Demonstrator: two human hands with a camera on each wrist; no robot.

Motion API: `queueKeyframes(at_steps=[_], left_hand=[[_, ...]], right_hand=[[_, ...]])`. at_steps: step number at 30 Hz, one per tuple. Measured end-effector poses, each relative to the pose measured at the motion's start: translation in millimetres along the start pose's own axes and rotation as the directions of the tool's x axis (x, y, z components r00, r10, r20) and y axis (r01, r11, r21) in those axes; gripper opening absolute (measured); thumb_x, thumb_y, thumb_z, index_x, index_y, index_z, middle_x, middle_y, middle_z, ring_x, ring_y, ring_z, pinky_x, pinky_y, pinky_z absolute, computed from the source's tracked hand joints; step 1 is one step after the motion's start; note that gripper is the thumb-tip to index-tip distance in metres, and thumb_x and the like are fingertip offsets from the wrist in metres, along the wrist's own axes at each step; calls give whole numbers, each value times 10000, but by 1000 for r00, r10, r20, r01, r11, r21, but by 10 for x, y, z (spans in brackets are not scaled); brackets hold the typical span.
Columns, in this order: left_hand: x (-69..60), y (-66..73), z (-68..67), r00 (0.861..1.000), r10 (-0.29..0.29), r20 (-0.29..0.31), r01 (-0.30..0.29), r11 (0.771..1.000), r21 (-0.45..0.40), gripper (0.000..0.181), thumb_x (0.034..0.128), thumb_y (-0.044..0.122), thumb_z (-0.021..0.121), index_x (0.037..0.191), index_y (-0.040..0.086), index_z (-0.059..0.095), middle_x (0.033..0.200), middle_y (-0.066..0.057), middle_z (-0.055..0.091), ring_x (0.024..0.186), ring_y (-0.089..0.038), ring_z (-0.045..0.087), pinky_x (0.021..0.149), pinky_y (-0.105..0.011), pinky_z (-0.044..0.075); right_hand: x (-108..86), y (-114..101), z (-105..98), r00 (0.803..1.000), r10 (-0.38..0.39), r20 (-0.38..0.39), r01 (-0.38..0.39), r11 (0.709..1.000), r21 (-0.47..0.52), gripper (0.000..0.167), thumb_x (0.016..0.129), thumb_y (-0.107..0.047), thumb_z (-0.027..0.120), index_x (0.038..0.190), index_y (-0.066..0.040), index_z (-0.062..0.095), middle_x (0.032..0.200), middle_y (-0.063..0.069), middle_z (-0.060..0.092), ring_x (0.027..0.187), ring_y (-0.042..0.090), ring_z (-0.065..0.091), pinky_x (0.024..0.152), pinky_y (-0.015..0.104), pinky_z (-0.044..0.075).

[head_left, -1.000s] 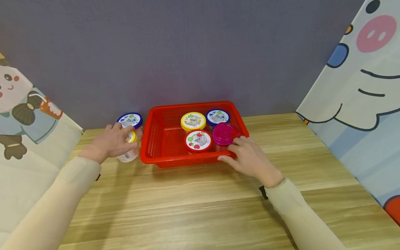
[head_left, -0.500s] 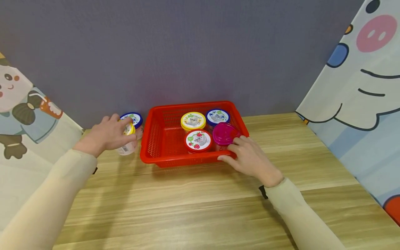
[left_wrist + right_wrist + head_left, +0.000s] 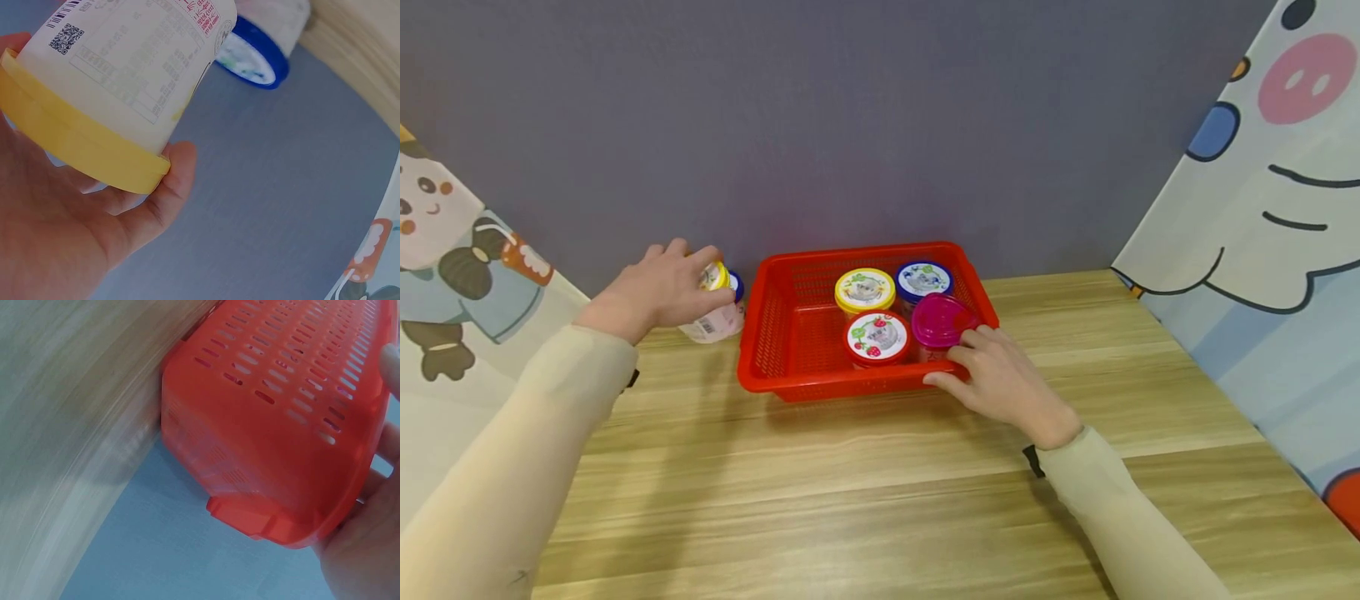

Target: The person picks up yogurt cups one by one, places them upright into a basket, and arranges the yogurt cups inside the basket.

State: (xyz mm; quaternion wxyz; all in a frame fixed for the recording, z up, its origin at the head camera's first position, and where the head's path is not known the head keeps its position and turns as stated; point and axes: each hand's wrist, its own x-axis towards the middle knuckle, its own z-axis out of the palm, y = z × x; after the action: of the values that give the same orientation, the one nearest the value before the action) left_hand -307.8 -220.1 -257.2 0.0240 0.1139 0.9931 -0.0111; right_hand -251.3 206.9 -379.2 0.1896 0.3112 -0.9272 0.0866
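A clear plastic tub (image 3: 715,323) with a yellow lid and a printed label is in my left hand (image 3: 657,287), left of the basket. In the left wrist view, my fingers and thumb grip this tub (image 3: 134,69) around its lid. Right behind it is a blue-lidded tub (image 3: 737,288), mostly hidden in the head view. My right hand (image 3: 1007,383) holds the front right corner of the red basket (image 3: 835,384), thumb outside the rim. The right wrist view shows the slotted basket wall (image 3: 250,425) with part of that hand (image 3: 369,544) at its edge.
Inside the basket stand a yellow-lidded tub (image 3: 865,288), another blue-lidded tub (image 3: 924,279), a red-lidded tub (image 3: 877,337) and a magenta-lidded tub (image 3: 942,320). A grey partition (image 3: 880,125) rises behind the wooden table (image 3: 880,500). Cartoon-printed panels flank both sides.
My left hand has carried the yellow-lidded tub back toward the partition, so it now covers most of the blue-lidded tub outside the basket. My right hand and the basket stay put.
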Motion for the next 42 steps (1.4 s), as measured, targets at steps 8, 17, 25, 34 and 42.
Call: queueKeyframes(at_steps=[8, 17, 25, 34, 42], left_hand=[[63, 80, -135, 1000, -1, -7, 1, 999, -41, 638, 949, 493, 448, 1474, 137, 391, 1332, -292, 398, 1143, -518, 398, 759, -663, 463], [146, 233, -188, 1000, 19, -17, -20, 998, -57, 630, 939, 479, 442, 1476, 153, 395, 1345, -267, 399, 1155, -487, 398, 778, -649, 463], [243, 350, -244, 1000, 30, 3, -30, 999, -38, 675, 953, 518, 416, 1520, 155, 358, 1430, -302, 352, 1208, -518, 371, 864, -705, 430], [359, 485, -293, 999, 32, -2, -32, 997, -66, 655, 944, 492, 427, 1516, 177, 372, 1417, -264, 383, 1217, -487, 391, 919, -699, 414], [470, 603, -278, 1000, 31, 0, -31, 997, -69, 687, 934, 501, 444, 1535, 179, 354, 1479, -272, 350, 1253, -493, 381, 969, -704, 390]], right_hand=[[-4, 4, -8, 1000, 4, 1, -4, 1000, 0, 482, 917, -547, 689, 960, -74, 776, 867, 56, 644, 839, 232, 544, 804, 416, 455], [-14, -1, -11, 1000, 9, 8, -9, 1000, 1, 473, 913, -537, 698, 978, -75, 777, 875, 57, 650, 852, 230, 552, 809, 423, 469], [-14, 2, -6, 1000, 8, 2, -8, 1000, 2, 473, 912, -541, 697, 974, -79, 776, 869, 52, 644, 850, 228, 548, 804, 419, 465], [-7, 2, -4, 1000, 4, -2, -4, 1000, 2, 469, 915, -541, 694, 960, -81, 774, 859, 49, 642, 847, 227, 549, 797, 413, 460], [-5, -4, -6, 1000, 8, 5, -8, 1000, 2, 473, 916, -544, 690, 964, -80, 774, 874, 56, 649, 857, 231, 553, 810, 422, 466]])
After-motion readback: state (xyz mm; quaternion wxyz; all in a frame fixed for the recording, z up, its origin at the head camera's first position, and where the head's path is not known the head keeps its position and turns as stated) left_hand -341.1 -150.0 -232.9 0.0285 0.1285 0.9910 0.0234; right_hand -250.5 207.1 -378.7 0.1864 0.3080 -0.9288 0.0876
